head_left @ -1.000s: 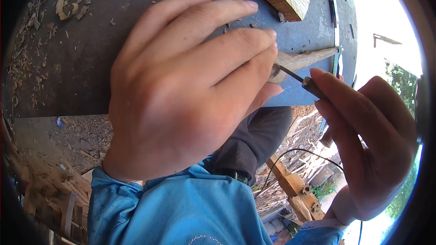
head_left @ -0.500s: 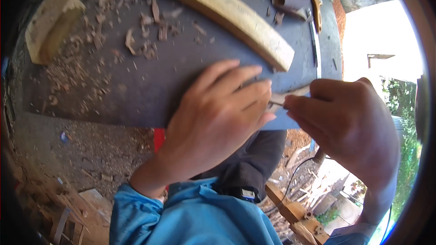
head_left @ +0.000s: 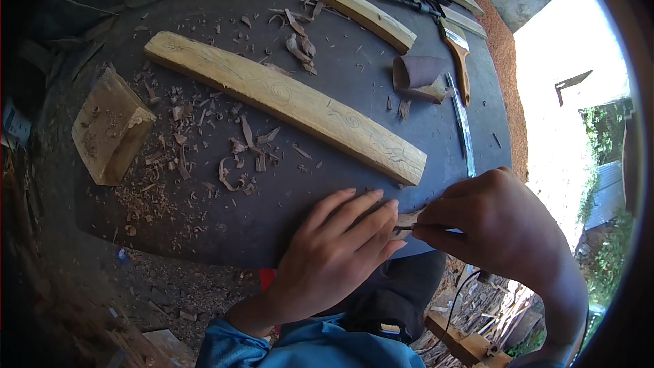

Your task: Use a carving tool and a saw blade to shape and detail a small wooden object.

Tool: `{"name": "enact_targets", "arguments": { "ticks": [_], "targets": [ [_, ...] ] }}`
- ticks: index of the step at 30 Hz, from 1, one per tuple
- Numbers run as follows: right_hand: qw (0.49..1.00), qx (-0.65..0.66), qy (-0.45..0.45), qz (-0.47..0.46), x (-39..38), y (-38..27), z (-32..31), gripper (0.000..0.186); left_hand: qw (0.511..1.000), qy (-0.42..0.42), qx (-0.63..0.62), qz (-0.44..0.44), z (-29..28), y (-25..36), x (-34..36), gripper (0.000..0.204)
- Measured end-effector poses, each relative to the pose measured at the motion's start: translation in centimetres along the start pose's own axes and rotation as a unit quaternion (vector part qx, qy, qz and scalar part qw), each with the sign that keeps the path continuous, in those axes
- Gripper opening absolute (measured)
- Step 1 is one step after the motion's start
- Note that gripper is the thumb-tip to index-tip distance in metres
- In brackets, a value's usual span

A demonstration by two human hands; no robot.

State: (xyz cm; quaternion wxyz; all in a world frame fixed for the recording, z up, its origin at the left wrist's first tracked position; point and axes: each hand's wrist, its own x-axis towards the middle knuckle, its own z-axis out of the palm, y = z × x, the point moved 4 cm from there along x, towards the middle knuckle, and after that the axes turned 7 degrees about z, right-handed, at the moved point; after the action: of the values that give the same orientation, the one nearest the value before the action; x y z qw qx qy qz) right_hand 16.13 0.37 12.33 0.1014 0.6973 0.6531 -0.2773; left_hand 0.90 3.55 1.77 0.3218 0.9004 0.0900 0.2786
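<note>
My left hand lies flat with its fingers stretched over the near edge of the dark table. Between the two hands shows a small pale piece, mostly covered, perhaps wood. My right hand pinches a thin dark metal rod between thumb and fingers. The rod's tip points toward the left fingertips; its far end is hidden in the right hand. Just beyond the hands lies a long pale wooden bar with pencilled scrolls on its top.
Wood shavings are strewn leftward, beside an angled wood block. A curved wooden strip lies farther back. To the right are rolled sandpaper, a flat brush, a metal ruler and a clamp.
The view has tilted up, so the table sits lower and more of its far side shows. Both hands keep nearly the same hold and place at the table edge.
</note>
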Motion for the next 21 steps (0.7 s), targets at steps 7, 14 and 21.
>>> {"name": "enact_targets", "arguments": {
  "ticks": [7,14,21],
  "targets": [
    [0.966,0.195,0.03,0.167,-1.4,2.3,1.6,0.012,0.999,0.026,0.023,-0.007,-0.2,0.2,0.2,0.031],
    [0.913,0.328,0.137,0.201,-3.5,4.3,6.5,0.021,0.998,0.041,0.042,0.017,0.1,0.0,0.1,0.041],
    [0.973,0.081,0.211,0.05,-4.9,1.7,4.5,0.024,0.998,0.043,0.048,0.028,0.4,0.0,0.2,0.041]
  ]
}}
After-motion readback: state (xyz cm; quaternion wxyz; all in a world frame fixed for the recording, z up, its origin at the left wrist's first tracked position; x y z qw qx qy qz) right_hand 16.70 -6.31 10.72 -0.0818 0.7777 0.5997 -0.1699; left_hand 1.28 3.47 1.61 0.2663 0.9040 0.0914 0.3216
